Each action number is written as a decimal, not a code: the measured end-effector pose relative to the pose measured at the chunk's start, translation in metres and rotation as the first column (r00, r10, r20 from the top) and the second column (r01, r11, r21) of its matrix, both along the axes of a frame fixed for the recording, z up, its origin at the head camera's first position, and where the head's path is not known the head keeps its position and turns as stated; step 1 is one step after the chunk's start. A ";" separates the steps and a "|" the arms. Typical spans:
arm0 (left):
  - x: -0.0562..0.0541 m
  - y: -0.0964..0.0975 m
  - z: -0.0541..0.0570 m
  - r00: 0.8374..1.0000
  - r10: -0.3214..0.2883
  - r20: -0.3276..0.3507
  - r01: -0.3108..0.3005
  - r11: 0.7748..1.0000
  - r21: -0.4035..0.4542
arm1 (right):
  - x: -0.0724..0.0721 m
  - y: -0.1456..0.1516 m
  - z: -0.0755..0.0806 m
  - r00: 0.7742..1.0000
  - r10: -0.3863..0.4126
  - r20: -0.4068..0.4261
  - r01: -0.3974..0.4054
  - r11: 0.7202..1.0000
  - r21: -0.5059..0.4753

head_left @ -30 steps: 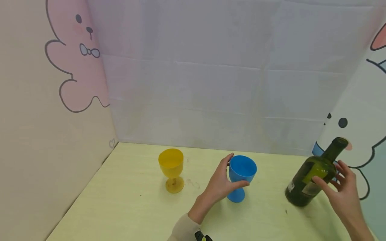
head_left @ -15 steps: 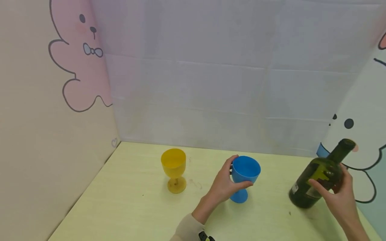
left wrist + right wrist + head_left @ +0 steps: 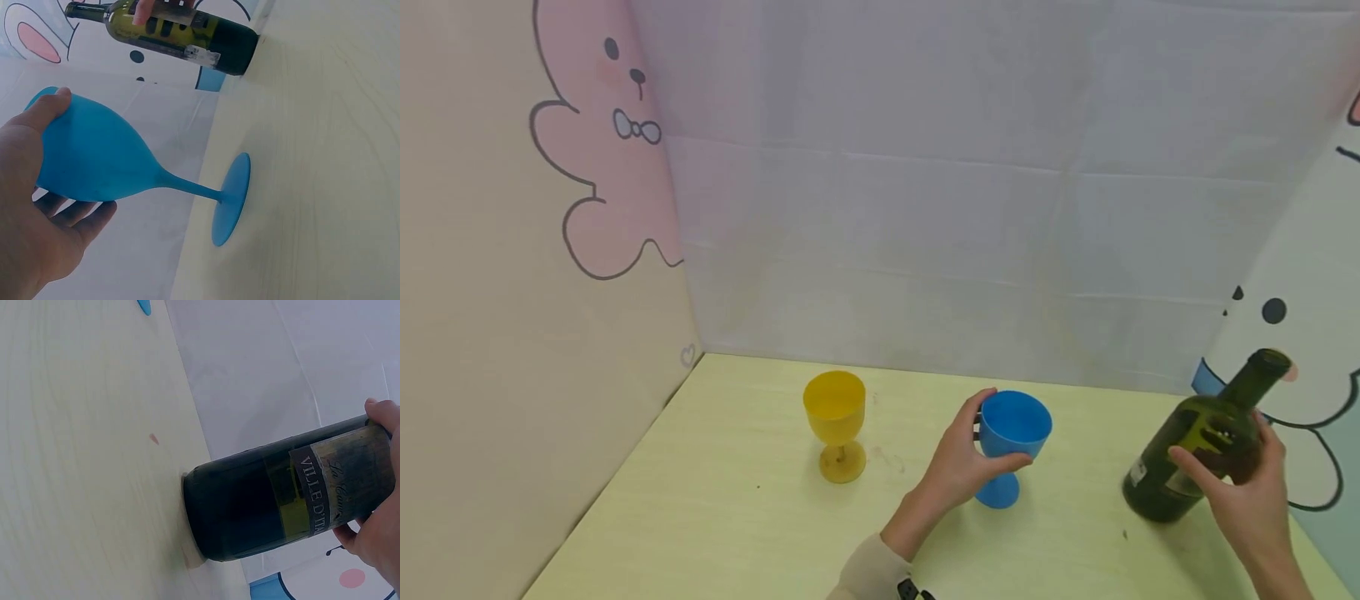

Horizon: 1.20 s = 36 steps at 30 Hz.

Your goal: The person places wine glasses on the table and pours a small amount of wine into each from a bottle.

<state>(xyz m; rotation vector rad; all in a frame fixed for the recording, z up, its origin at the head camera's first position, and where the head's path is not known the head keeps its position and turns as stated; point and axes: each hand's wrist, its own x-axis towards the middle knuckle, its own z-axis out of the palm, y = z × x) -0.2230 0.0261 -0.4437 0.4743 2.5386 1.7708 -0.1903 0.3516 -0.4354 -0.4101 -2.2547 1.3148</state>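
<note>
In the head view my left hand (image 3: 955,467) holds a blue plastic goblet (image 3: 1011,442) by its bowl, thumb on the near side and fingers on the far side. The left wrist view shows the goblet's round foot (image 3: 231,200) right at the tabletop, its mouth upward. At the right, my right hand (image 3: 1251,504) grips a dark green wine bottle (image 3: 1180,433) round its upper body. The bottle has no cork showing at its mouth. Printed labels show on its side, and its base (image 3: 200,519) is close at the table surface in the right wrist view.
A yellow goblet (image 3: 837,425) stands upright to the left of the blue one on the pale wooden table (image 3: 715,517). White cloth (image 3: 880,233) hangs behind the table's back edge. Cartoon-printed side walls, such as the left wall (image 3: 490,350), flank it.
The right hand's fingers, loosely spread beside the bottle a second ago, have closed round it. The left hand keeps its hold on the blue goblet. The head view has shifted slightly.
</note>
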 end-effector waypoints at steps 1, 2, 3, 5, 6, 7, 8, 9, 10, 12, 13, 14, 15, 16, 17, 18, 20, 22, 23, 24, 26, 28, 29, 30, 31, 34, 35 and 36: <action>0.000 0.000 0.000 1.000 0.000 -0.001 0.000 1.000 0.000 | 0.000 0.000 0.000 1.000 -0.005 -0.004 0.005 1.000 -0.009; 0.000 0.000 0.001 1.000 0.000 -0.001 0.000 1.000 -0.002 | 0.000 -0.001 0.000 1.000 -0.010 -0.011 0.010 1.000 -0.016; -0.001 0.000 0.001 1.000 -0.002 -0.001 0.002 1.000 -0.001 | -0.001 -0.001 0.000 1.000 -0.017 -0.019 0.017 1.000 -0.024; -0.001 0.000 0.001 1.000 -0.003 0.000 0.003 1.000 -0.003 | -0.001 -0.003 0.000 0.999 -0.037 -0.038 0.036 0.999 -0.035; -0.001 0.001 0.001 1.000 -0.004 0.001 0.004 1.000 -0.002 | -0.002 -0.003 0.000 0.998 -0.045 -0.045 0.043 0.998 -0.039; -0.002 0.001 0.001 1.000 -0.004 0.001 0.004 1.000 -0.002 | -0.002 -0.004 0.000 0.997 -0.052 -0.051 0.050 0.998 -0.041; -0.002 0.001 0.001 1.000 -0.004 0.001 0.004 1.000 -0.004 | -0.002 -0.004 0.000 0.997 -0.061 -0.053 0.059 0.997 -0.043; -0.002 0.001 0.001 1.000 -0.003 0.001 0.003 1.000 -0.003 | -0.002 -0.005 0.000 0.996 -0.070 -0.050 0.067 0.997 -0.046; -0.002 0.001 0.001 1.000 -0.002 0.001 0.002 1.000 -0.002 | -0.002 -0.005 0.000 0.996 -0.076 -0.046 0.074 0.996 -0.048; -0.002 0.002 0.001 1.000 -0.002 0.000 0.002 1.000 -0.001 | -0.002 -0.006 0.000 0.995 -0.093 -0.032 0.091 0.994 -0.054; -0.002 0.002 0.001 1.000 -0.002 0.001 0.002 1.000 -0.001 | -0.002 -0.006 0.000 0.995 -0.102 -0.024 0.100 0.993 -0.055; -0.002 0.003 0.001 1.000 -0.003 0.002 0.003 1.000 0.001 | -0.001 -0.006 0.001 0.994 -0.109 -0.018 0.108 0.992 -0.058; -0.003 0.003 0.002 1.000 -0.004 0.002 0.004 1.000 0.001 | -0.001 -0.007 0.001 0.994 -0.111 -0.015 0.109 0.992 -0.060; -0.003 0.003 0.002 1.000 -0.004 0.003 0.004 1.000 0.001 | -0.001 -0.007 0.002 0.993 -0.115 -0.012 0.114 0.992 -0.059; -0.003 0.003 0.002 1.000 -0.004 0.004 0.004 1.000 0.000 | -0.001 -0.008 0.002 0.993 -0.114 -0.011 0.113 0.992 -0.057; -0.003 0.003 0.003 1.000 -0.003 0.004 0.003 1.000 0.001 | -0.001 -0.008 0.003 0.994 -0.108 -0.016 0.107 0.993 -0.053; -0.003 0.003 0.003 1.000 0.001 0.004 -0.001 1.000 0.003 | -0.001 -0.010 0.006 0.995 -0.099 -0.025 0.098 0.994 -0.044; -0.003 0.003 0.004 1.000 0.004 0.002 -0.004 1.000 0.002 | -0.001 -0.012 0.009 0.995 -0.092 -0.033 0.091 0.995 -0.030; -0.003 0.003 0.004 1.000 0.006 0.001 -0.006 1.000 0.003 | -0.001 -0.012 0.010 0.996 -0.085 -0.038 0.084 0.996 -0.024; -0.003 0.003 0.004 1.000 0.007 0.000 -0.007 1.000 0.003 | -0.001 -0.013 0.012 0.996 -0.082 -0.040 0.081 0.997 -0.014; -0.003 0.003 0.004 1.000 0.010 0.000 -0.010 1.000 0.000 | -0.001 -0.015 0.015 0.996 -0.076 -0.039 0.076 0.997 0.002; -0.003 0.003 0.004 1.000 0.011 0.000 -0.011 1.000 -0.002 | 0.001 -0.016 0.018 0.997 -0.062 -0.038 0.063 0.998 0.023; -0.003 0.003 0.003 1.000 0.011 0.000 -0.011 1.000 -0.002 | 0.001 -0.016 0.019 0.998 -0.055 -0.040 0.056 0.998 0.034; -0.004 0.003 0.003 1.000 0.010 -0.001 -0.010 1.000 -0.004 | 0.002 -0.017 0.020 0.998 -0.052 -0.039 0.053 0.998 0.045; -0.004 0.004 0.003 1.000 0.010 -0.003 -0.010 1.000 -0.004 | 0.003 -0.017 0.021 0.998 -0.048 -0.040 0.050 0.997 0.054; -0.005 0.004 0.003 1.000 0.010 -0.007 -0.010 1.000 -0.007 | 0.005 -0.019 0.025 0.997 -0.051 -0.051 0.055 0.994 0.089; -0.005 0.004 0.003 1.000 0.010 -0.008 -0.010 1.000 -0.008 | 0.005 -0.020 0.026 0.997 -0.050 -0.056 0.055 0.993 0.105; -0.005 0.005 0.003 1.000 0.011 -0.009 -0.011 1.000 -0.009 | 0.005 -0.022 0.027 0.996 -0.052 -0.068 0.060 0.991 0.119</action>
